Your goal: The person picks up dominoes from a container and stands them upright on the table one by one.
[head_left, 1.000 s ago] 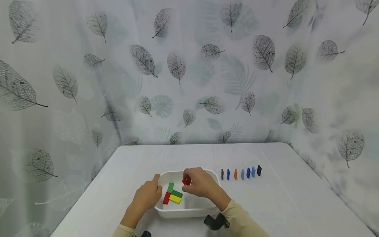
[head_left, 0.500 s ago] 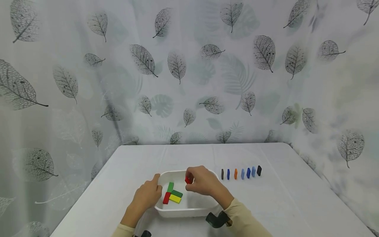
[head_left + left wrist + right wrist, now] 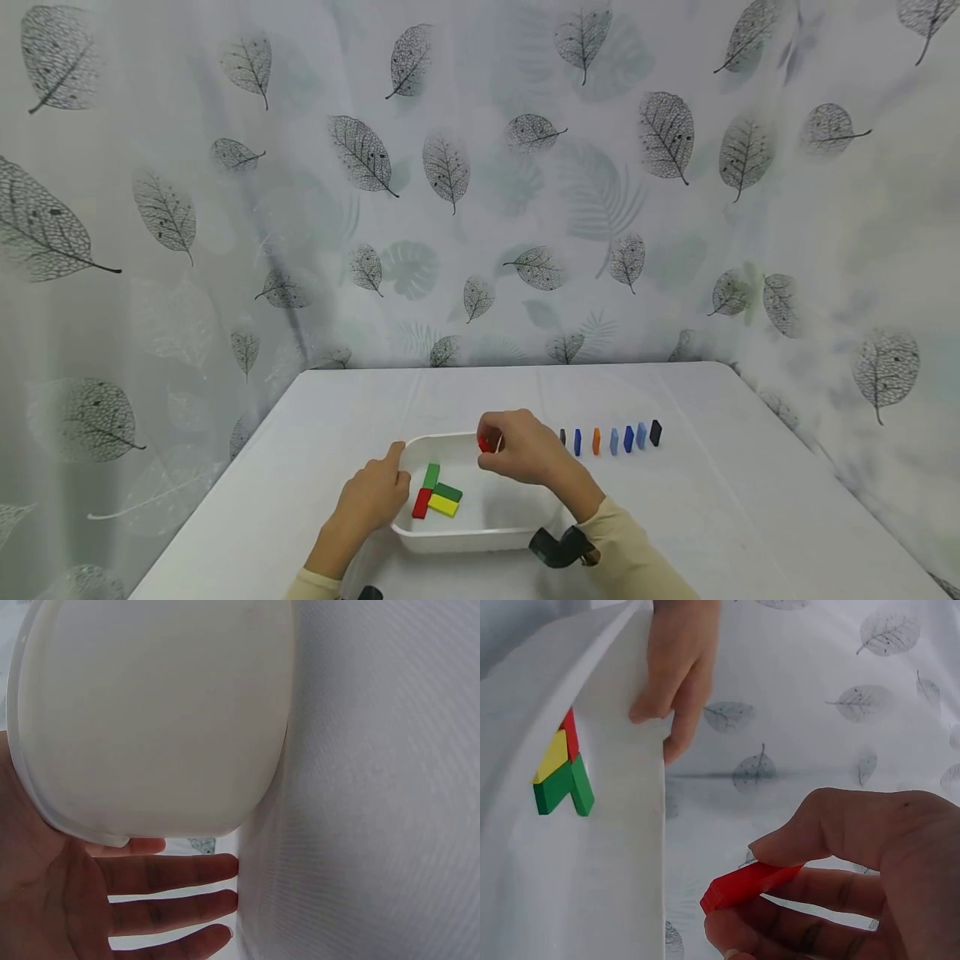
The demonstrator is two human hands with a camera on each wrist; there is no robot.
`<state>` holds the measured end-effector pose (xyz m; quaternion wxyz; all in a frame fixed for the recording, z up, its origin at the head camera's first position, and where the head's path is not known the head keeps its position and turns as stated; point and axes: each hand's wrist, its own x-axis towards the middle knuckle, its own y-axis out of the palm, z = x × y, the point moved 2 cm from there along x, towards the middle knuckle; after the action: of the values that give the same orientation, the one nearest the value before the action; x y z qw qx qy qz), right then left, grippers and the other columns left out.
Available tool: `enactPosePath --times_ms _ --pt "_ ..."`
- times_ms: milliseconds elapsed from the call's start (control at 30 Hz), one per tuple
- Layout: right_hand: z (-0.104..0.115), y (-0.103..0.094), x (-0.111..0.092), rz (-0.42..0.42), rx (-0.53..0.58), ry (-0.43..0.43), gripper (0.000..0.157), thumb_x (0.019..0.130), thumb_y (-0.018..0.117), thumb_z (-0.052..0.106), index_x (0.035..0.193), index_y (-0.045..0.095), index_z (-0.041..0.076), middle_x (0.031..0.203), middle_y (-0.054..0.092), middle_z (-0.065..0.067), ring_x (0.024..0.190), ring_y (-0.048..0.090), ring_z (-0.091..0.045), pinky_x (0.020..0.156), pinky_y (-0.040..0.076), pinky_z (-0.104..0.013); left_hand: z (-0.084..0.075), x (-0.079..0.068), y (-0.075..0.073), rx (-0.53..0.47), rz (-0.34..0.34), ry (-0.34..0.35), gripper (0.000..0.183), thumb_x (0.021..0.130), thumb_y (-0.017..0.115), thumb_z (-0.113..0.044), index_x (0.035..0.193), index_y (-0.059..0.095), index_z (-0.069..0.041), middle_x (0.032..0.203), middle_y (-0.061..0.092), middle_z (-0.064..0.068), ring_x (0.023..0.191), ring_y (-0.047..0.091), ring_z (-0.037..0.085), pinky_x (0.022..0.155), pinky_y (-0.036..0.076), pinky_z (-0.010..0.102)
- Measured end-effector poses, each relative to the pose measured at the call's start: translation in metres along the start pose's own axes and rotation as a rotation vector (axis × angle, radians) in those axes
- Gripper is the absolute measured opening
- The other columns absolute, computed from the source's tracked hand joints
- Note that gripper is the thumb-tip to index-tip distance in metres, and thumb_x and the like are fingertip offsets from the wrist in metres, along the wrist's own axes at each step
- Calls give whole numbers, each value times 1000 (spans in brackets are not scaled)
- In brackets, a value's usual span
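A white plastic tub (image 3: 480,540) stands on the table. My left hand (image 3: 377,492) holds its left rim, thumb over the inside of the wall and the other fingers stretched along the outside, as the left wrist view (image 3: 165,877) shows. Between the thumb and fingers of my right hand (image 3: 528,450) is a red block (image 3: 746,887), pinched above the tub's far right rim. Inside the tub, toward the left, lie a red block (image 3: 422,503), a yellow block (image 3: 443,505) and two green blocks (image 3: 431,476), close together. Fingers partly cover the pinched block.
Several thin blocks stand on end in a row right of the tub, among them an orange block (image 3: 597,442) and a black block (image 3: 656,432). My right hand overlaps the row's left end. A leaf-patterned curtain (image 3: 480,208) surrounds the white table (image 3: 720,517).
My right hand has moved right and away from me with the red block, from over the tub's middle to its far right rim. The left hand stays on the tub.
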<state>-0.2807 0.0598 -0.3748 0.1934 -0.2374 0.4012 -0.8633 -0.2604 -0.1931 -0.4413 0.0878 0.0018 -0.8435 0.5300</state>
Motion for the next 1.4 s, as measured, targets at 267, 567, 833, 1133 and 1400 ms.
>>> enactPosePath --times_ms 267,567,833,1133,1400 --pt "-4 -16 -3 -17 15 -14 11 88 77 9 94 69 14 79 62 8 75 60 -14 64 53 -30 0 -1 0 -2 2 -3 49 99 52 -13 145 49 4 87 70 13 54 53 21 46 44 34" --pt "-14 -39 -10 -37 58 -8 14 86 77 6 96 70 12 82 64 8 78 62 -14 68 55 -30 0 -1 2 -5 -1 -2 49 99 53 -13 144 50 4 91 71 16 54 53 20 46 45 33" --pt "-20 -55 -15 -56 74 -17 13 85 77 6 95 70 12 82 65 7 78 63 -15 67 55 -33 1 0 3 -3 -5 -18 49 98 53 -13 145 50 2 85 69 12 51 52 19 44 43 32" --pt "-32 -76 -23 -102 75 -10 13 87 75 7 97 71 12 85 66 6 77 65 -14 69 55 -36 0 -1 1 -3 -5 -9 49 99 53 -14 145 49 3 83 69 12 51 51 19 44 42 32" --pt "-42 -88 -28 -142 84 8 16 84 72 7 100 71 9 86 68 6 79 67 -13 71 54 -37 -1 -1 0 5 2 -17 50 99 53 -14 145 49 2 79 66 9 51 51 20 44 43 32"
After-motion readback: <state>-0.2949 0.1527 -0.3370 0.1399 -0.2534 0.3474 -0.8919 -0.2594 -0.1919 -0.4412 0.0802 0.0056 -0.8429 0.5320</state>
